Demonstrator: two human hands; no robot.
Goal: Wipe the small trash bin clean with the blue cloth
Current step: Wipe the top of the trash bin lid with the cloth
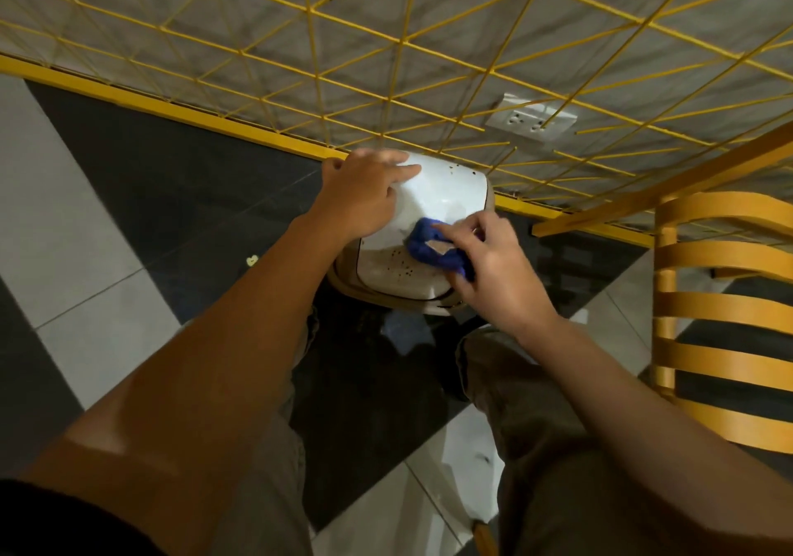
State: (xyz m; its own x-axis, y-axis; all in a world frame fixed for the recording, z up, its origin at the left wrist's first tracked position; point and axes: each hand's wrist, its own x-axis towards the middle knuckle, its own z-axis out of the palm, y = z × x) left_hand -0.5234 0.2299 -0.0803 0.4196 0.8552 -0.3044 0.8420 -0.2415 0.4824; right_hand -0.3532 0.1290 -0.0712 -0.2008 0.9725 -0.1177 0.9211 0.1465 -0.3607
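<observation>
At the centre of the frame, a person's left hand (364,195) steadies the small trash bin (433,195) on the floor, fingers spread flat across its white lid, while the right hand (493,268) pinches the bunched blue cloth (433,251) against it. Dark specks, seemingly grime, dot the lid's near edge; a hard stroke could swing the lid or skid the bin towards the yellow wire grid (386,62).

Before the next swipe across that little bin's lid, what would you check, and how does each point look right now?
1. Left hand steadying the small white trash bin: ok.
2. Blue cloth gripped by the right hand: ok.
3. Cloth touching the lid: ok.
4. Dark specks near the lid's front edge gone: not ok.
5. Bin's sides clean: cannot tell.
6. Yellow wooden chair clear of the right arm: ok.
</observation>
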